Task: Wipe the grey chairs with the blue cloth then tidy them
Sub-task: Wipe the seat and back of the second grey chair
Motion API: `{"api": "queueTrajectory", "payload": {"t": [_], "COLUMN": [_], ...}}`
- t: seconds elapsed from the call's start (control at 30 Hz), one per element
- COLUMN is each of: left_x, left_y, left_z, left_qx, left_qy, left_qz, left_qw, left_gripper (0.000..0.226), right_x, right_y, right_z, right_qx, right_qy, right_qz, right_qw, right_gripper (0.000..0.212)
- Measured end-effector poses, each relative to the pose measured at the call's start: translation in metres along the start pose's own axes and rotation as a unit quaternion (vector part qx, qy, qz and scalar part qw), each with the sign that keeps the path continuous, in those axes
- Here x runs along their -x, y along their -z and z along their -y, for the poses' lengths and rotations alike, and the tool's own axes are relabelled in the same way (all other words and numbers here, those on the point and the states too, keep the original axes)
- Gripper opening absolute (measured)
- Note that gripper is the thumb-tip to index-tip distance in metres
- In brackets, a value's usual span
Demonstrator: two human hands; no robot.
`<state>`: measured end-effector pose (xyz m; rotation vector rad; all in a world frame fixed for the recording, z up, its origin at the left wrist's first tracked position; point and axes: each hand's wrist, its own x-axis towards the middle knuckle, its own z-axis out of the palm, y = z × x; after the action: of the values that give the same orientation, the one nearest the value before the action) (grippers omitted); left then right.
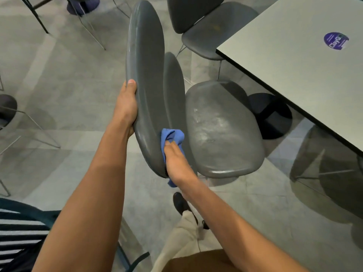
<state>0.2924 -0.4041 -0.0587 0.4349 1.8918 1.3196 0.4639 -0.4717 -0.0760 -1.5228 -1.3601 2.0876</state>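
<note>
A grey chair stands right in front of me, its curved backrest seen edge-on and its seat to the right, dull with smears. My left hand grips the backrest's left edge, thumb up on the rim. My right hand holds the bunched blue cloth against the lower inner face of the backrest, near where it meets the seat. A second grey chair stands behind, at the table.
A pale table with a black edge and a purple round sticker fills the upper right, on a black round base. More chairs with thin metal legs stand at the left and top left. My shoe is below the chair.
</note>
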Motion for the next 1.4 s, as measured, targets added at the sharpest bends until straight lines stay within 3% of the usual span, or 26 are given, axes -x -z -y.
{"api": "queueTrajectory", "payload": {"t": [0.07,0.2,0.3,0.4,0.5,0.6,0.63,0.7,0.77,0.97,1.13,1.3,1.4], "left_x": [-0.002,-0.001,0.003,0.009,0.012,0.007,0.004,-0.001,-0.006,-0.009,-0.018,-0.021,-0.024], "left_y": [0.0,0.002,0.0,-0.004,-0.006,-0.004,-0.002,-0.001,0.0,0.001,0.001,-0.003,-0.002], "left_z": [0.0,0.001,-0.001,-0.005,-0.006,-0.003,-0.003,-0.003,-0.003,0.001,-0.001,-0.007,-0.011], "left_qx": [-0.003,-0.012,-0.013,-0.016,-0.012,-0.015,-0.017,-0.024,-0.028,-0.044,-0.067,-0.116,-0.147], "left_qy": [-0.006,-0.006,-0.006,-0.001,0.004,-0.005,-0.005,-0.009,-0.016,-0.031,-0.035,-0.064,-0.072], "left_qz": [-0.001,-0.008,-0.016,-0.02,-0.019,-0.013,-0.011,-0.015,-0.014,-0.025,-0.025,-0.039,-0.043], "left_qw": [1.0,1.0,1.0,1.0,1.0,1.0,1.0,1.0,0.999,0.998,0.997,0.99,0.986], "left_gripper": [0.046,0.046,0.045,0.039,0.035,0.039,0.04,0.039,0.038,0.042,0.045,0.046,0.042], "right_x": [0.024,0.015,-0.02,-0.056,-0.091,-0.036,-0.025,-0.006,-0.012,-0.104,-0.131,-0.107,-0.102], "right_y": [0.001,-0.005,-0.003,-0.001,0.003,0.01,0.008,0.006,0.0,-0.005,0.001,0.009,0.018], "right_z": [-0.009,-0.027,-0.024,-0.015,-0.033,-0.013,-0.012,-0.023,-0.03,-0.007,0.011,-0.01,-0.012], "right_qx": [-0.009,-0.04,-0.042,-0.011,-0.016,-0.007,-0.007,-0.033,-0.03,-0.015,-0.001,-0.014,-0.061], "right_qy": [0.071,0.118,0.038,0.038,0.021,0.015,-0.027,-0.059,-0.016,-0.022,-0.028,-0.013,-0.004], "right_qz": [0.044,0.026,0.014,0.011,-0.004,0.027,0.035,0.06,0.042,-0.014,-0.056,-0.041,-0.072], "right_qw": [0.996,0.992,0.998,0.999,1.0,0.999,0.999,0.996,0.999,1.0,0.998,0.999,0.996], "right_gripper": [0.025,0.047,0.04,0.036,0.062,0.083,0.082,0.054,0.033,0.065,0.034,0.032,0.045]}}
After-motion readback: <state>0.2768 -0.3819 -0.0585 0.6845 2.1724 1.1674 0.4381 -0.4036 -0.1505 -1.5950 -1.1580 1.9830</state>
